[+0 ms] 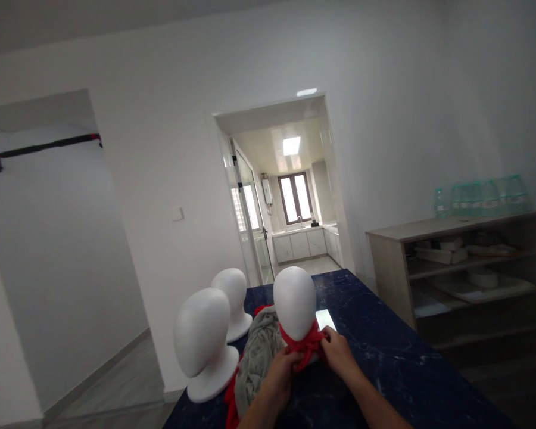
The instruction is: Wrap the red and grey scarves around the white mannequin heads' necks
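Note:
A white mannequin head [295,301] stands upright on the dark blue marbled table [375,351]. Around its neck lies a red scarf [302,344], gathered and knotted-looking at the front. My left hand [282,370] pinches the scarf at the lower left of the neck. On the right side, my right hand [337,351] grips the scarf with its fingers closed. A grey cloth [256,354] is heaped beside my left forearm, with more red fabric [231,399] showing under its edge.
Two bare white mannequin heads stand at the table's left, one nearer [203,330] and one farther [232,292]. A lit white rectangle [326,320] lies behind my right hand. To the right, a shelf unit [455,223] carries several bottles [486,196].

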Action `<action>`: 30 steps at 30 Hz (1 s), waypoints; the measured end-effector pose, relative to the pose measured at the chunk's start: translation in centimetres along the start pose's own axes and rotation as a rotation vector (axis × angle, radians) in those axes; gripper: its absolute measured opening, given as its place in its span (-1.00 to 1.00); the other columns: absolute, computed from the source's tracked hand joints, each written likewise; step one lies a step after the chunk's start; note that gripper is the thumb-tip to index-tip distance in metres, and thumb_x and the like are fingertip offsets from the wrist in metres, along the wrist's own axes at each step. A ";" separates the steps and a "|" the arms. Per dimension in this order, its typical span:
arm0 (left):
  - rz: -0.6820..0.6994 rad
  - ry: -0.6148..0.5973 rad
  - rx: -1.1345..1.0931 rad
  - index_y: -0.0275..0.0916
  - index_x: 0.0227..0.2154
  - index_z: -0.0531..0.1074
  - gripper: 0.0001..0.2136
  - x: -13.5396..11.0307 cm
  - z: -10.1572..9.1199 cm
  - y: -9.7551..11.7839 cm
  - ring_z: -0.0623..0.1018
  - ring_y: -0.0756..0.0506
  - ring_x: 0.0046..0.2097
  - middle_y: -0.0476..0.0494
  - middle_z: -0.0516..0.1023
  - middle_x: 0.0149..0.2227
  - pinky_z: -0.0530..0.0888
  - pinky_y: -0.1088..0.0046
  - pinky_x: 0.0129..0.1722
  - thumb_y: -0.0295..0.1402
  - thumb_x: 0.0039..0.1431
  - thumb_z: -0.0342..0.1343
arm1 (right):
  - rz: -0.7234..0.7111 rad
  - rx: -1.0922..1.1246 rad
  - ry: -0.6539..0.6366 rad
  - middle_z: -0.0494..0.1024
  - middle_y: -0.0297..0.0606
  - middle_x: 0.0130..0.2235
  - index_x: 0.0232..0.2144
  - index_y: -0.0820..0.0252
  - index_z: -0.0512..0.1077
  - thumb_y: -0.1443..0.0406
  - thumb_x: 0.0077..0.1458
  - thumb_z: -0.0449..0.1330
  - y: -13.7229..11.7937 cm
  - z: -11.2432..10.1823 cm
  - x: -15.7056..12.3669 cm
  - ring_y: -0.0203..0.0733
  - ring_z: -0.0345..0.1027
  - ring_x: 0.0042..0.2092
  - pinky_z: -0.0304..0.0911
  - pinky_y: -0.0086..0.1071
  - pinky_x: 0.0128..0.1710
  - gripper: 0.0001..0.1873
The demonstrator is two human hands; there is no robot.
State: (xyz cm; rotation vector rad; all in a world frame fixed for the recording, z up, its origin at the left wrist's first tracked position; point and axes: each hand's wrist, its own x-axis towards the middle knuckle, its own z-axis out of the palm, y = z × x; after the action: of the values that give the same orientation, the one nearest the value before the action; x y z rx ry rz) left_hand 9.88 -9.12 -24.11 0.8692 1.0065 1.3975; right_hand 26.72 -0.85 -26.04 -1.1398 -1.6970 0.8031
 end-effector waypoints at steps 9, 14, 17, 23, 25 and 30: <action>0.030 0.093 -0.215 -0.22 -0.23 0.53 -0.69 -0.7 -1.0 -0.2 0.64 -0.07 -0.38 -0.06 0.65 -0.39 0.54 0.46 -0.31 -0.47 -0.10 0.38 | 0.030 -0.019 0.004 0.63 -0.25 -0.35 -0.43 0.12 0.45 0.32 0.16 0.07 0.2 -0.2 0.1 -0.15 0.46 -0.26 0.14 -0.37 -0.28 -0.81; -0.104 0.001 0.070 -0.25 -0.16 0.57 -0.68 -2.9 -2.1 0.8 0.47 0.01 -0.52 0.01 0.55 -0.48 0.41 0.51 -0.45 -0.41 -0.04 0.35 | 0.098 0.016 0.010 0.63 -0.25 -0.34 -0.41 0.10 0.43 0.32 0.02 0.19 0.4 -0.4 0.3 -0.12 0.46 -0.24 0.19 -0.36 -0.26 -0.97; 0.071 0.023 0.426 -0.24 -0.06 0.61 -0.62 -4.4 -1.3 -0.6 0.63 -0.20 -0.12 -0.18 0.69 -0.17 0.50 0.31 -0.03 -0.42 -0.01 0.26 | 0.201 0.062 -0.022 0.57 -0.29 -0.46 -0.48 0.07 0.35 0.29 -0.04 0.25 0.4 -0.4 0.1 -0.12 0.44 -0.34 0.21 -0.35 -0.34 -0.89; 0.308 -0.189 0.887 -0.15 0.19 0.52 -0.39 -6.0 1.4 -3.4 0.45 -0.36 0.27 -0.29 0.53 0.24 0.26 0.15 0.33 -0.48 -0.01 0.19 | 0.376 0.377 -0.356 0.64 -0.15 -0.42 -0.32 0.15 0.48 0.01 0.17 0.12 -0.6 -0.9 -2.3 -0.09 0.57 -0.38 0.39 -0.32 -0.38 -0.65; 0.312 -0.085 0.967 -0.16 -0.05 0.63 -0.63 -6.0 1.4 -2.8 0.52 -0.36 0.14 -0.33 0.62 0.07 0.33 0.10 0.24 -0.44 0.10 0.11 | 0.424 0.627 -0.509 0.69 -0.12 -0.30 -0.19 0.17 0.50 -0.01 0.16 0.17 -0.8 -1.3 -3.1 -0.09 0.61 -0.29 0.44 -0.32 -0.31 -0.61; 0.323 0.316 1.029 -0.25 0.08 0.49 -0.49 -4.6 0.2 0.3 0.42 -0.40 0.25 -0.40 0.53 0.15 0.21 0.10 0.30 -0.48 -0.02 0.17 | 0.389 0.856 -0.611 0.68 -0.19 -0.24 -0.13 0.18 0.48 0.22 -0.04 0.41 -0.6 -1.5 -3.4 -0.12 0.62 -0.31 0.48 -0.32 -0.26 -0.60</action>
State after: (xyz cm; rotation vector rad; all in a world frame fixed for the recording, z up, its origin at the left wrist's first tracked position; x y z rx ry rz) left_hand 10.25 -13.66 -23.52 1.6346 1.9632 1.2592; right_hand 28.46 -4.17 -26.06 -0.6311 -1.3105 2.0375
